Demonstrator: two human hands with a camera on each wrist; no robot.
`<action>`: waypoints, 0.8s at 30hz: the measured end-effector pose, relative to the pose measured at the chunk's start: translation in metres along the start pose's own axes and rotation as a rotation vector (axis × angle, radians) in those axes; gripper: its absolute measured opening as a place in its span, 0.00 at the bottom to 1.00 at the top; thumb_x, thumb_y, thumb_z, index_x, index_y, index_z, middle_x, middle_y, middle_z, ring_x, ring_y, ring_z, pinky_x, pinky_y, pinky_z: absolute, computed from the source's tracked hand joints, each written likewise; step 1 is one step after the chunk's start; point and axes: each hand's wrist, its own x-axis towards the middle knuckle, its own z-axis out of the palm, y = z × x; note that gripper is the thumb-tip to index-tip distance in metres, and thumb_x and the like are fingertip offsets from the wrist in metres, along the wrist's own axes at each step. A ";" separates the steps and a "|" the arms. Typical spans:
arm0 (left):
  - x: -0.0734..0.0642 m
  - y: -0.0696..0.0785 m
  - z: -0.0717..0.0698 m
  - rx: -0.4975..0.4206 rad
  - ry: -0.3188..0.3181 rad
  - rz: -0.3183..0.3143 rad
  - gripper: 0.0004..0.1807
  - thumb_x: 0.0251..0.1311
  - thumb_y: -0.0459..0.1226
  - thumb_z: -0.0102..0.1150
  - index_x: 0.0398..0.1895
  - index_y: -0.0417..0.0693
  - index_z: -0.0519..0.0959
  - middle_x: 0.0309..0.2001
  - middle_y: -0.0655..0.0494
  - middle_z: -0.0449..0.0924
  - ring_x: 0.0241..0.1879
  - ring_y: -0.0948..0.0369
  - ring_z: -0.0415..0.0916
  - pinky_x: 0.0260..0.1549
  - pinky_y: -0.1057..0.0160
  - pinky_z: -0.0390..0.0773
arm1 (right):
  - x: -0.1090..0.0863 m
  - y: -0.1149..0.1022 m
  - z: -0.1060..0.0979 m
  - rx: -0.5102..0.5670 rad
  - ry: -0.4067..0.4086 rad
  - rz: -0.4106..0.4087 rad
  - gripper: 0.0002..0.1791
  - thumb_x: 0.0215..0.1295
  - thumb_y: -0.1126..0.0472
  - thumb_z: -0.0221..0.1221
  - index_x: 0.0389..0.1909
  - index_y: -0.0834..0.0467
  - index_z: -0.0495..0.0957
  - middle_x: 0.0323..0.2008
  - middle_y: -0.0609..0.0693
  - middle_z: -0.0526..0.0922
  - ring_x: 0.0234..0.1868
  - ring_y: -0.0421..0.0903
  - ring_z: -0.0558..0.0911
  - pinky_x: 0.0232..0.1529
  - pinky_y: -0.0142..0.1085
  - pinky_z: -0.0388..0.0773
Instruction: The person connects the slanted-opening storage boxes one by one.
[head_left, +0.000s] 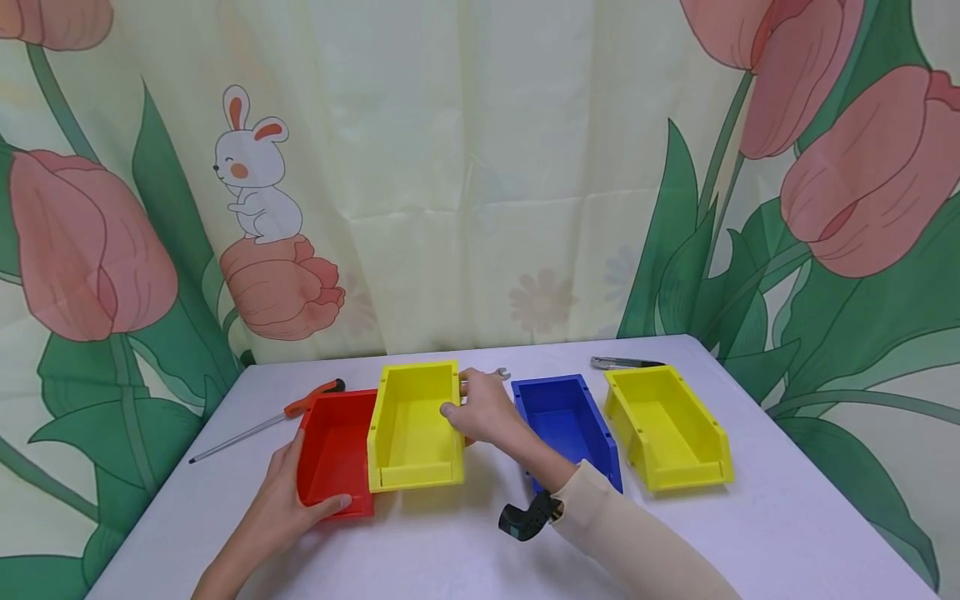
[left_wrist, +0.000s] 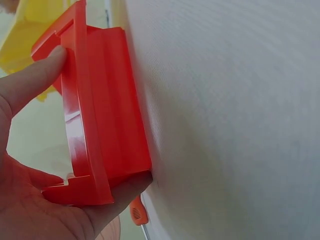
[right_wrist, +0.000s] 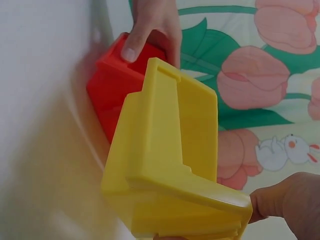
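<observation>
My left hand grips a red plastic bin at its front left, with the thumb over the front edge and fingers along the left side. In the left wrist view the thumb presses the lip of the red bin, and fingertips reach its underside. Just right of it, my right hand holds a yellow bin by its right side wall, thumb inside the rim. This yellow bin appears raised off the table, overlapping the red bin's right side. Most right-hand fingers are hidden behind the wall.
A blue bin stands right of centre, with another yellow bin beside it. An orange-handled screwdriver lies at the left. Behind are a wrench, partly hidden, and what looks like a utility knife. A printed curtain hangs behind the table.
</observation>
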 end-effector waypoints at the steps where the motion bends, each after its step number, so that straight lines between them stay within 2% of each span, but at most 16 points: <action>1: 0.000 0.000 0.000 0.000 -0.001 -0.003 0.81 0.38 0.58 0.87 0.88 0.58 0.37 0.76 0.36 0.56 0.71 0.37 0.60 0.48 0.46 0.91 | 0.000 0.000 -0.001 0.004 0.002 0.001 0.33 0.70 0.62 0.67 0.72 0.66 0.69 0.61 0.66 0.83 0.39 0.52 0.91 0.31 0.44 0.91; 4: 0.002 0.001 0.001 0.000 -0.001 -0.024 0.79 0.38 0.54 0.88 0.88 0.55 0.40 0.76 0.36 0.56 0.71 0.37 0.60 0.47 0.46 0.91 | 0.000 -0.003 -0.003 0.019 0.009 -0.006 0.32 0.71 0.62 0.66 0.72 0.66 0.69 0.61 0.65 0.83 0.40 0.52 0.91 0.32 0.45 0.91; 9: 0.006 0.003 0.001 0.023 -0.007 -0.071 0.78 0.37 0.49 0.89 0.86 0.49 0.42 0.76 0.34 0.55 0.71 0.35 0.62 0.47 0.45 0.91 | 0.001 -0.005 -0.004 0.021 0.004 -0.007 0.33 0.71 0.61 0.66 0.73 0.64 0.69 0.62 0.64 0.83 0.40 0.52 0.91 0.29 0.39 0.90; 18: 0.005 0.003 0.001 0.029 -0.010 -0.073 0.78 0.39 0.50 0.88 0.87 0.49 0.40 0.76 0.34 0.54 0.71 0.35 0.62 0.48 0.45 0.91 | 0.001 -0.001 -0.002 0.035 0.008 0.004 0.33 0.71 0.62 0.66 0.73 0.66 0.69 0.62 0.66 0.82 0.39 0.52 0.91 0.28 0.41 0.90; 24: 0.005 0.004 0.001 0.033 -0.008 -0.081 0.78 0.38 0.50 0.88 0.86 0.47 0.42 0.76 0.34 0.55 0.70 0.35 0.63 0.47 0.45 0.91 | -0.002 0.000 -0.002 0.040 0.003 0.010 0.33 0.70 0.62 0.67 0.72 0.66 0.69 0.62 0.66 0.82 0.40 0.53 0.91 0.33 0.46 0.92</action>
